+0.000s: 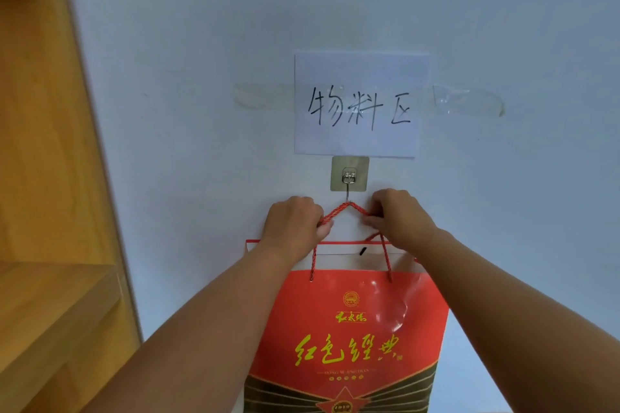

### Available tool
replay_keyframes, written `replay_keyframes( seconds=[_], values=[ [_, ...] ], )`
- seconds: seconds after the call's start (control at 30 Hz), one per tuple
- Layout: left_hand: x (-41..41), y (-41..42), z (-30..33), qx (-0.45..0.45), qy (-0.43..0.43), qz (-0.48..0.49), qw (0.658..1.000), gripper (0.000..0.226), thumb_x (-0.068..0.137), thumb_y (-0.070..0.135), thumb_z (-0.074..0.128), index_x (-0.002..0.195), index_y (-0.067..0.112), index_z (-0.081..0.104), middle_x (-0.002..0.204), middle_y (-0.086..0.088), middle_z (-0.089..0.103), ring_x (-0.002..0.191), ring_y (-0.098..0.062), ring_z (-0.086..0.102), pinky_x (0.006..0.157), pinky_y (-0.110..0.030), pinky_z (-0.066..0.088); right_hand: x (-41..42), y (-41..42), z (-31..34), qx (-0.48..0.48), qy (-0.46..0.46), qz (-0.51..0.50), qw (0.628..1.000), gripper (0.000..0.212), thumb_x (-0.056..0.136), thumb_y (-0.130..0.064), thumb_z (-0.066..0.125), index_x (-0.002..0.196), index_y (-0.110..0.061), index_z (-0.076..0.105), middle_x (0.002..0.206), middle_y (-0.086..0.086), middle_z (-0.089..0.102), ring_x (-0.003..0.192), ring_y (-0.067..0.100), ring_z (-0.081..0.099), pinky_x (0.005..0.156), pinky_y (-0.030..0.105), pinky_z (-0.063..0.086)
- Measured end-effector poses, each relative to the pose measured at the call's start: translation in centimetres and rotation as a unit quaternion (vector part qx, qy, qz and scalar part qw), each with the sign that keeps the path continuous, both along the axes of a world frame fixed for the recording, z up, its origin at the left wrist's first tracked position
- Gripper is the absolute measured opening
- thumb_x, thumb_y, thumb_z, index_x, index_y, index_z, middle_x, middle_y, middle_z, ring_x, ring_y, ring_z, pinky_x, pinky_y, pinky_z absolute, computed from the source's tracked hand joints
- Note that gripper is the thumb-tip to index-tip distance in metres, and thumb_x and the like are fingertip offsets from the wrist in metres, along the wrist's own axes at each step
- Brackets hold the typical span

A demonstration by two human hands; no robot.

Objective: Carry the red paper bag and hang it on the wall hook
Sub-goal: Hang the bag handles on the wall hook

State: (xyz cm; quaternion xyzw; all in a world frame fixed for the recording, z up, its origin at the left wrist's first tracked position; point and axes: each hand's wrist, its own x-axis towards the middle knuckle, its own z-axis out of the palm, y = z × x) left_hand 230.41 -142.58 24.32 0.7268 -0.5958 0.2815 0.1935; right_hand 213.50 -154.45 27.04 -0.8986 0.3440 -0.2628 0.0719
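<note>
Red cord handle (347,208) already peaks over the wall hook (349,189), the red paper bag (345,339) flat against the wall below. Your left hand (293,220) and right hand (396,216) each pinch it; confirm both loops seat, then ease your grip off slowly.

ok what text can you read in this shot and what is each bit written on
"物料区": handwritten in black on the white paper sign taped to the wall above the hook.
"红色经典": large yellow brush characters on the front of the red paper bag.
Three smaller yellow characters under the round emblem on the bag: too stylised to read surely.
Thin line of Latin letters below the large characters: too small to read.
Emblem text at the bag's bottom edge: blurred.
</note>
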Motion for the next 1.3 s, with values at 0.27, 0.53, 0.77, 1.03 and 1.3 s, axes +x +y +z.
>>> replay_keyframes(
  seconds=[0.27, 0.53, 0.77, 1.03, 1.3],
  values=[
    [-2.3, 0.1, -4.0, -0.022, 0.047, 0.057, 0.997, 0.039, 0.096, 0.047, 0.048, 0.092, 0.014, 0.068, 0.084, -0.004, 0.059, 0.073, -0.02, 0.054, 0.059, -0.038, 0.052, -0.2, 2.6, -3.1, -0.042, -0.019, -0.002, 0.999, 0.023, 0.093, -0.021, 0.064, 0.077, -0.016, 0.05, 0.068, 0.003, 0.058, 0.058, 0.021, 0.054, 0.051, 0.031, 0.039],
    [-4.8, 7.6, -5.7, -0.041, 0.041, 0.104, 0.993, 0.046, 0.096, 0.053, 0.041, 0.112, 0.015, 0.063, 0.102, -0.005, 0.064, 0.091, -0.021, 0.058, 0.077, -0.038, 0.053, -4.1, 6.3, -4.3, -0.137, -0.051, 0.022, 0.989, 0.019, 0.091, -0.027, 0.067, 0.104, -0.016, 0.06, 0.102, 0.005, 0.065, 0.086, 0.023, 0.061, 0.066, 0.036, 0.052],
    [-10.2, 13.5, -10.9, -0.007, 0.051, 0.11, 0.993, 0.044, 0.093, 0.052, 0.041, 0.12, 0.018, 0.051, 0.118, -0.004, 0.059, 0.107, -0.02, 0.051, 0.095, -0.036, 0.046, -8.7, 9.4, -9.1, -0.103, -0.083, 0.034, 0.991, 0.022, 0.089, -0.031, 0.068, 0.108, -0.021, 0.061, 0.11, 0.0, 0.064, 0.094, 0.018, 0.061, 0.071, 0.034, 0.055],
    [-12.8, 17.0, -14.2, 0.018, 0.102, 0.083, 0.991, 0.039, 0.094, 0.049, 0.046, 0.118, 0.021, 0.056, 0.115, 0.001, 0.06, 0.102, -0.016, 0.053, 0.091, -0.033, 0.049, -16.2, 13.6, -13.6, -0.043, -0.073, 0.04, 0.996, 0.025, 0.084, -0.027, 0.075, 0.104, -0.024, 0.06, 0.1, -0.008, 0.063, 0.085, 0.012, 0.061, 0.062, 0.032, 0.055],
    [-13.1, 15.5, -18.1, 0.149, 0.126, 0.062, 0.979, 0.047, 0.095, 0.051, 0.041, 0.132, 0.021, 0.045, 0.127, -0.001, 0.054, 0.112, -0.02, 0.047, 0.1, -0.039, 0.042, -22.9, 15.9, -13.0, -0.033, -0.071, -0.027, 0.997, 0.025, 0.084, -0.033, 0.07, 0.106, -0.035, 0.057, 0.097, -0.019, 0.056, 0.076, -0.007, 0.054, 0.058, 0.029, 0.056]
  ],
)
